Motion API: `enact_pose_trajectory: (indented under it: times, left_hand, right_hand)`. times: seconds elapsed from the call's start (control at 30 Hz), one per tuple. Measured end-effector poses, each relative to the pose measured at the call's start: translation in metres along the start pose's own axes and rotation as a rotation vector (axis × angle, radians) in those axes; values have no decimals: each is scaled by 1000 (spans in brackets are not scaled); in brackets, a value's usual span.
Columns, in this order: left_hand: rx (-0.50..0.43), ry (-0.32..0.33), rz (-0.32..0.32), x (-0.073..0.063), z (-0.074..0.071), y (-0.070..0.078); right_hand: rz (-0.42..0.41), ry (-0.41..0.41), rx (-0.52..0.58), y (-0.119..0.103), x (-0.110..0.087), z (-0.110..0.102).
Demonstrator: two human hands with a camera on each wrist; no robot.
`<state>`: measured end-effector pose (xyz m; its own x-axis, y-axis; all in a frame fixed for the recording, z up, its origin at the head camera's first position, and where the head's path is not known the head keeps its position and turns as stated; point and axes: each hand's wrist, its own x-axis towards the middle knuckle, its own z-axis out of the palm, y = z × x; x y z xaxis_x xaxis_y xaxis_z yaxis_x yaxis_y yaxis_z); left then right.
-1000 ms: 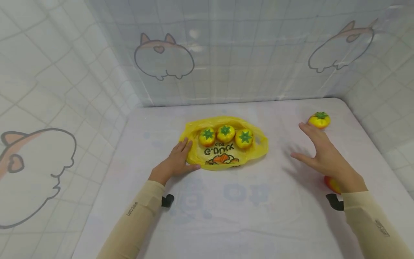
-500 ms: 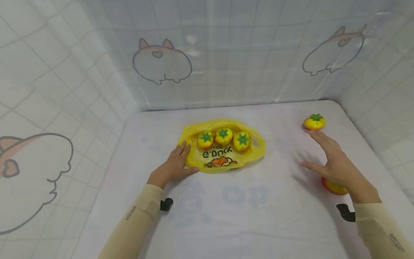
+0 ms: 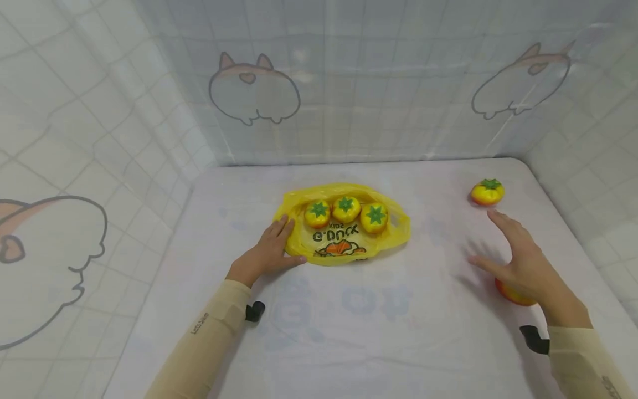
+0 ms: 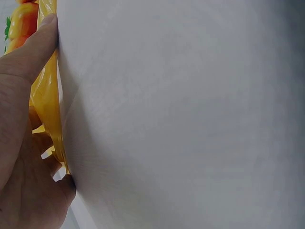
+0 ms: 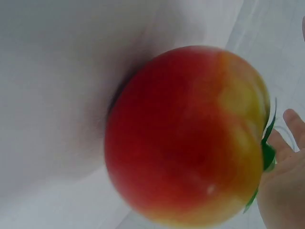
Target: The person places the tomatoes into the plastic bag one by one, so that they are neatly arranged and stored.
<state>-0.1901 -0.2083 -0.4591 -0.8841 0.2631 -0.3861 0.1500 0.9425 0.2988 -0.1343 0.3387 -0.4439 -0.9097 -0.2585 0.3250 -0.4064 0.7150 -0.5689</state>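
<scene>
A yellow plastic bag [image 3: 304,246] with printed letters lies spread on the table. Three yellow-red toy tomatoes with green leaf tops sit on it: a left tomato [image 3: 317,214], a middle tomato [image 3: 346,209] and a right tomato [image 3: 374,218]. My left hand [image 3: 266,252] rests on the bag's left edge, fingers straight and thumb along the near rim. Over at the right my right hand [image 3: 525,269] holds nothing, its thumb and fingers spread. It hangs over a near tomato [image 5: 186,138], which it partly hides in the head view. Beyond its fingertips lies a far tomato [image 3: 487,194].
The white-covered table [image 3: 369,354] ends at a back edge against a tiled-pattern curtain [image 3: 379,100] with animal drawings. Similar patterned sheets stand along the left and right sides.
My right hand has drawn back toward me and to the right, away from the far tomato it overlapped in view. The left hand and bag stay put; the head view shifts slightly.
</scene>
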Motion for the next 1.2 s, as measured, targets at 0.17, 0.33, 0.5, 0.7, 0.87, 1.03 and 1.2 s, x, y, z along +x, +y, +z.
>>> enact_pose_trajectory:
  times: [0.17, 0.33, 0.5, 0.7, 0.87, 1.03, 1.2]
  left_hand:
    - [-3, 7, 5, 3, -3, 1]
    - [-5, 6, 12, 3, -4, 0]
    - [10, -6, 11, 1, -3, -2]
    - [13, 1, 16, 0, -1, -4]
    - [10, -10, 15, 0, 0, -3]
    - [14, -10, 23, 0, -1, -3]
    - [25, -4, 35, 2, -2, -2]
  right_hand:
    - [119, -51, 21, 1, -9, -10]
    - [188, -115, 22, 2, -19, -15]
    - [190, -118, 38, 6, -32, -13]
    - [195, -122, 40, 13, -44, -11]
    - [269, -208, 11, 13, -48, -12]
    - [354, -279, -45, 12, -49, -11]
    - [366, -302, -55, 13, -51, -11]
